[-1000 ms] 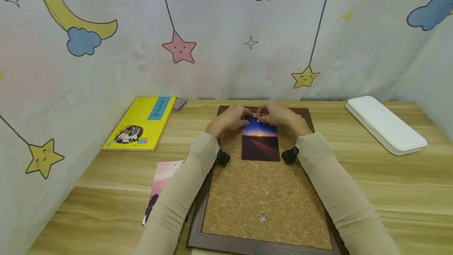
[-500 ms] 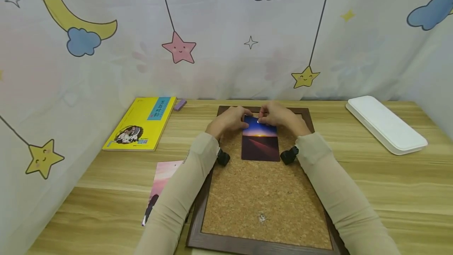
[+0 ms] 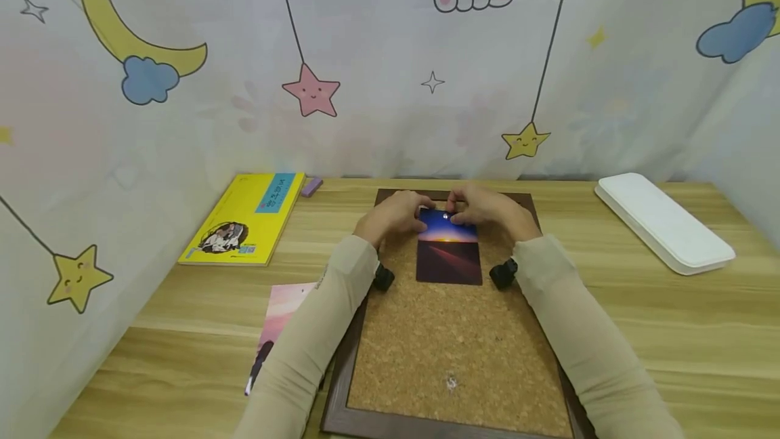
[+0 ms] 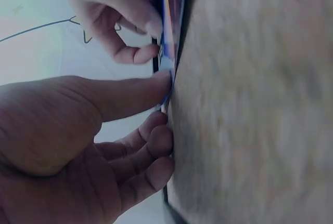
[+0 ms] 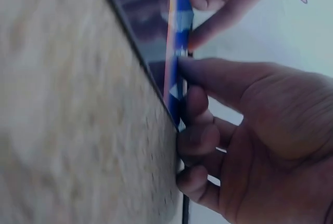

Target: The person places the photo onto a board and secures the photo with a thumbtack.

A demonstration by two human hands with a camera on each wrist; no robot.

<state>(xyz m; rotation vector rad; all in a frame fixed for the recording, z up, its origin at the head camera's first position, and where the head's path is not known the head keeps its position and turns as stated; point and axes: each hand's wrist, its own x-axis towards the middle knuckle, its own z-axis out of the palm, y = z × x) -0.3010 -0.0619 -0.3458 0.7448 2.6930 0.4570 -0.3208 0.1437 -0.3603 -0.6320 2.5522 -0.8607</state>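
A sunset picture card [image 3: 447, 263] lies on the upper part of a framed cork board [image 3: 457, 330]. A small shiny pushpin [image 3: 445, 216] shows near the card's top edge. My left hand [image 3: 395, 214] holds the card's top left corner, its thumb on the face and its bent fingers along the edge. My right hand [image 3: 487, 210] is at the top right; its thumb touches the card and the fingers are loosely bent, apart from the pushpin. In the right wrist view the right thumb [image 5: 218, 76] lies against the card's blue part.
A pink picture card [image 3: 283, 310] lies left of the board, partly under the left sleeve. Farther back are a yellow book [image 3: 244, 215] and a purple eraser-like block [image 3: 311, 187]. A white case [image 3: 664, 222] lies at the right. A small clear bit [image 3: 451, 383] sits low on the cork.
The right fingers have spread from their pinch near the card's top edge, and the pushpin shows beside them. The left hand stays at the corner. The head view has tilted slightly up.
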